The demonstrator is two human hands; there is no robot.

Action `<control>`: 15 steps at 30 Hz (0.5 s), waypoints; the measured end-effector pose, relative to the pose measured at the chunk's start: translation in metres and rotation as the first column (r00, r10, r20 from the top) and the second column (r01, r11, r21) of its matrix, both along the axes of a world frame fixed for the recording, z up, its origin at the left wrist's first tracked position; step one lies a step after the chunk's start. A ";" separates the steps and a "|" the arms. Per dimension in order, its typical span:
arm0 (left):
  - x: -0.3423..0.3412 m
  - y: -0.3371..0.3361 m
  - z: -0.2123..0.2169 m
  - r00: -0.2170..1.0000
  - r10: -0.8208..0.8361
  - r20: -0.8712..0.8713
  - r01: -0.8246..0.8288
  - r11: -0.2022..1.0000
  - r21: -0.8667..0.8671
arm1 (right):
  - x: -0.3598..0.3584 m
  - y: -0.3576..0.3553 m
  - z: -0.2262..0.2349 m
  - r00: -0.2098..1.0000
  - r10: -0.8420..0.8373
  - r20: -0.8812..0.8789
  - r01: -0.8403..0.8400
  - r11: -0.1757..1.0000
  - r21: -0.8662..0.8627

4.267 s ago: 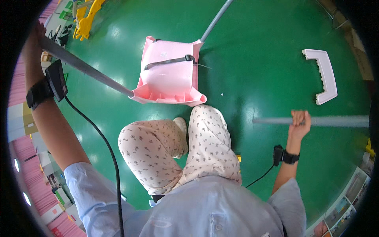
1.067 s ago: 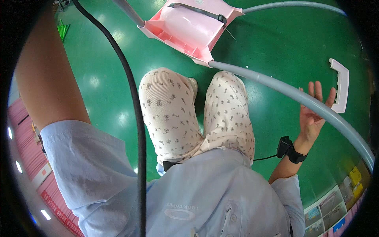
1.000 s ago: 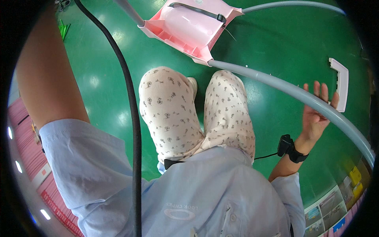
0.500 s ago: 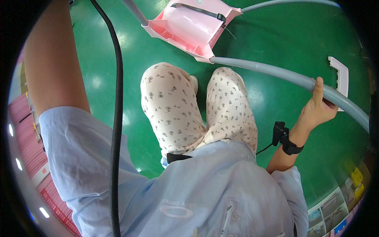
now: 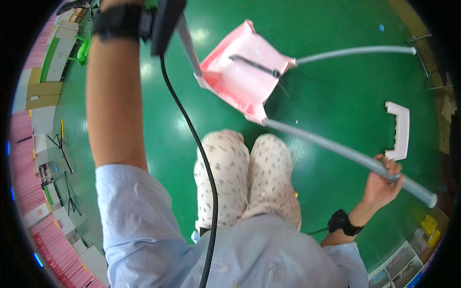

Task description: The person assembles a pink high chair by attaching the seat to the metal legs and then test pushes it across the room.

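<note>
A pink plastic seat-like piece (image 5: 240,86) lies on the floor beyond my knees, its ribbed hollow side partly facing me. A dark strap (image 5: 257,67) crosses it. Grey tube legs run from its corners. My right hand (image 5: 382,185) is wrapped round the near right grey leg (image 5: 326,144), close to its capped end. My left arm stretches up past the top edge, so that hand is out of sight. The left grey leg (image 5: 188,48) disappears behind the black device on my left wrist. A third grey leg (image 5: 355,54) points far right.
On the green floor at right lies a pale pink U-shaped plastic piece (image 5: 403,132), just beyond my right hand. A black cable (image 5: 197,144) hangs across the view. Thin black stands (image 5: 69,192) and a green stool (image 5: 82,50) are at left; a compartmented box (image 5: 403,264) sits lower right.
The view has shifted, and the pink piece and legs now appear lower and more fully. My right hand's fingers now wrap over the leg near its end. My left wrist has come into view.
</note>
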State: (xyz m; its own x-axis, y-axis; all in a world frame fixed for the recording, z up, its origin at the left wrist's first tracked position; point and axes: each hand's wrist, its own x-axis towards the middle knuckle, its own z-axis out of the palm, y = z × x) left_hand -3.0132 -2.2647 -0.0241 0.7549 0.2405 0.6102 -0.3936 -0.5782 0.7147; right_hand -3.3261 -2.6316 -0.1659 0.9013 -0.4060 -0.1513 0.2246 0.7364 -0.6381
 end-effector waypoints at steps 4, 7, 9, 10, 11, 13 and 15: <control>-0.032 0.002 0.019 0.979 -0.195 0.060 0.204 0.948 -0.243 | -0.004 0.016 0.030 0.976 -0.063 -0.210 0.073 0.996 0.041; -0.039 0.042 0.027 0.972 -0.219 0.090 0.236 0.925 -0.298 | -0.013 0.032 0.079 0.979 -0.082 -0.187 0.085 0.996 0.012; -0.049 0.062 0.064 0.983 -0.185 -0.017 0.150 0.846 -0.512 | 0.002 0.040 0.136 0.985 -0.054 -0.165 0.052 0.999 -0.016; -0.054 0.074 0.083 0.985 -0.171 -0.023 0.135 0.848 -0.512 | 0.012 0.045 0.164 0.984 -0.026 -0.174 0.019 0.999 -0.041; -0.057 0.078 0.105 0.985 -0.170 -0.021 0.128 0.812 -0.570 | 0.023 0.046 0.189 0.988 -0.019 -0.155 0.011 0.999 -0.051; -0.074 0.092 0.135 0.993 -0.108 -0.045 0.063 0.818 -0.572 | 0.035 0.041 0.226 0.983 0.056 -0.176 -0.070 0.995 -0.075; -0.079 0.108 0.177 0.996 -0.056 -0.076 0.001 0.810 -0.587 | 0.062 0.046 0.273 0.979 0.110 -0.173 -0.129 0.986 -0.104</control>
